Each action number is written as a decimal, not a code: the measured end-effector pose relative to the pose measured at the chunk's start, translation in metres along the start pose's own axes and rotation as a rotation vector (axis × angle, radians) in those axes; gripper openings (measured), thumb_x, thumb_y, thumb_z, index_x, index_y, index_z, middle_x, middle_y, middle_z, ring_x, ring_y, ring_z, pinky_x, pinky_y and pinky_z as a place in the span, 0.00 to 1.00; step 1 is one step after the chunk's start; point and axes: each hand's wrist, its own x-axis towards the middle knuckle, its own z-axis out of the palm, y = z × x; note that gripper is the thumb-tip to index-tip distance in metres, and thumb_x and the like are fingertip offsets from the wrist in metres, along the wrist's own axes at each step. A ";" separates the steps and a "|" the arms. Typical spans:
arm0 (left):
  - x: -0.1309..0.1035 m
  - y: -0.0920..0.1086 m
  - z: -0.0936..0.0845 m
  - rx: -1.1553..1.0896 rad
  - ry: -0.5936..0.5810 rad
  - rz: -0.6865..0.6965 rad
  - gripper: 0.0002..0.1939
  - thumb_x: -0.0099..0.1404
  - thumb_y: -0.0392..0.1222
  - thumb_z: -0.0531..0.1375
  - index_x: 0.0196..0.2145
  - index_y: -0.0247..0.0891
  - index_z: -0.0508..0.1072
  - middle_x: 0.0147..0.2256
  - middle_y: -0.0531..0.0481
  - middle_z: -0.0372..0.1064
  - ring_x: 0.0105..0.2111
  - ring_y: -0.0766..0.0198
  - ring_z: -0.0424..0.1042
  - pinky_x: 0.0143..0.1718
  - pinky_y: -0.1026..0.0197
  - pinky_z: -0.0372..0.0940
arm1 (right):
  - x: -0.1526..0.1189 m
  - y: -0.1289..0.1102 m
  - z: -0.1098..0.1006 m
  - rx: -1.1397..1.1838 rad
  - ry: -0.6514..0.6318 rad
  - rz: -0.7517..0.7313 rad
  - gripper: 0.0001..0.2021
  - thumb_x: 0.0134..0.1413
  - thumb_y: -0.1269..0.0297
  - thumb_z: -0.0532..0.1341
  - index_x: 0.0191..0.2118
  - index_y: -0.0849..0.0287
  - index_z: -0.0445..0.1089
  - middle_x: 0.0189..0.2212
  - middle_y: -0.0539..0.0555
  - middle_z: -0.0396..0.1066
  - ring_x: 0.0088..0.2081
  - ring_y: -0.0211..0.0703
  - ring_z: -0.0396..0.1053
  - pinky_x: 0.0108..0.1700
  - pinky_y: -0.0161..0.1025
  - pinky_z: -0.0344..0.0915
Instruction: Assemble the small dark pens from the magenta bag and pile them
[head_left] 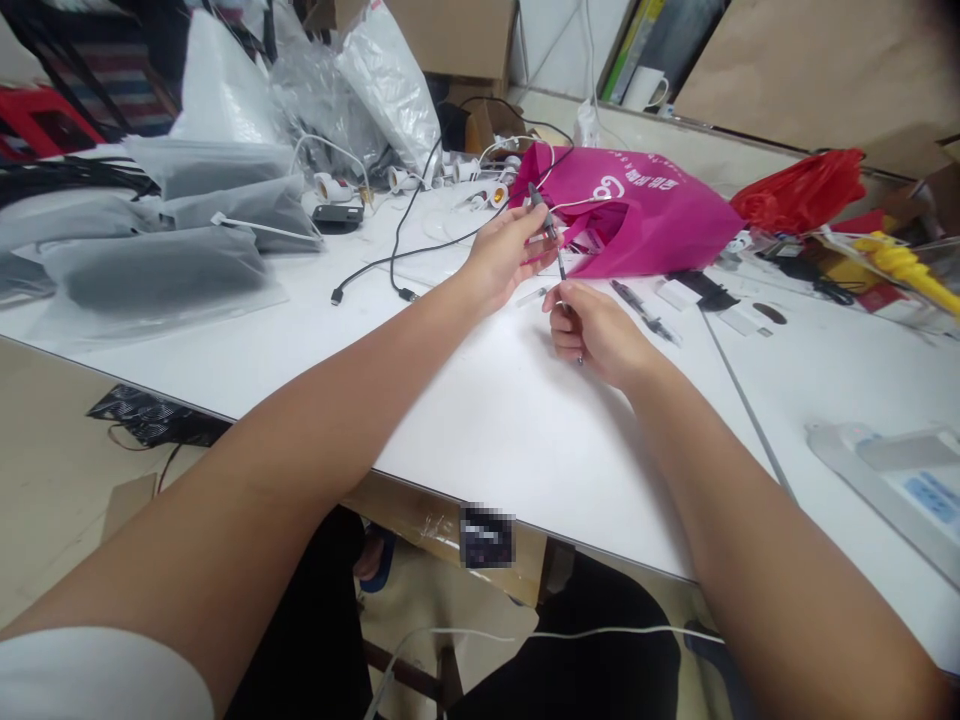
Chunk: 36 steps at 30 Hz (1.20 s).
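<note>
Above the white table, my left hand (504,252) is closed on a dark pen part (541,208) held between thumb and fingers. Just nearer to me, my right hand (596,328) is closed around a thin dark rod that looks like a pen refill (562,266). Its upper end meets or lies close to the pen part; I cannot tell if it is inside. The rod's lower tip shows below my right fingers. A small clear piece (531,297) lies on the table by my left hand. Right of my right hand lie a dark pen (634,297) and a clear pen piece (664,328).
A magenta bag (660,215) lies behind my hands. Black cables (397,255) and lamp sockets (397,180) are left of it. Frosted bags (157,265) fill the far left. A red plastic bag (806,190) and a grey-white device (900,480) are on the right.
</note>
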 end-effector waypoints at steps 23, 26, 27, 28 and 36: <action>-0.007 -0.012 0.006 0.238 -0.130 0.003 0.14 0.85 0.37 0.66 0.37 0.46 0.74 0.30 0.51 0.80 0.48 0.56 0.82 0.66 0.50 0.75 | 0.007 0.006 -0.005 0.023 0.059 -0.044 0.20 0.76 0.45 0.67 0.37 0.49 0.61 0.25 0.42 0.49 0.22 0.37 0.40 0.22 0.37 0.44; -0.008 -0.016 0.008 0.311 -0.147 -0.010 0.18 0.85 0.40 0.67 0.33 0.47 0.73 0.29 0.50 0.79 0.45 0.54 0.82 0.62 0.47 0.75 | 0.008 0.006 -0.007 0.014 0.078 -0.063 0.22 0.75 0.41 0.68 0.37 0.48 0.61 0.24 0.42 0.48 0.21 0.37 0.40 0.22 0.38 0.43; -0.008 -0.017 0.009 0.322 -0.161 -0.010 0.19 0.85 0.41 0.67 0.32 0.46 0.73 0.29 0.50 0.77 0.40 0.56 0.80 0.59 0.47 0.75 | 0.008 0.006 -0.007 0.011 0.076 -0.069 0.23 0.75 0.39 0.68 0.38 0.48 0.61 0.23 0.42 0.48 0.21 0.38 0.40 0.22 0.38 0.43; -0.010 -0.017 0.009 0.324 -0.171 -0.006 0.19 0.85 0.40 0.67 0.32 0.45 0.73 0.29 0.52 0.76 0.35 0.60 0.77 0.55 0.49 0.74 | 0.009 0.006 -0.008 0.009 0.070 -0.073 0.24 0.75 0.38 0.68 0.38 0.48 0.61 0.23 0.42 0.47 0.21 0.38 0.40 0.22 0.38 0.42; -0.013 -0.024 0.006 0.270 -0.231 -0.004 0.18 0.82 0.35 0.67 0.31 0.41 0.74 0.31 0.53 0.73 0.30 0.67 0.67 0.46 0.57 0.68 | 0.011 0.005 -0.008 0.017 0.118 -0.077 0.27 0.74 0.36 0.69 0.37 0.48 0.60 0.23 0.42 0.46 0.20 0.37 0.40 0.21 0.39 0.40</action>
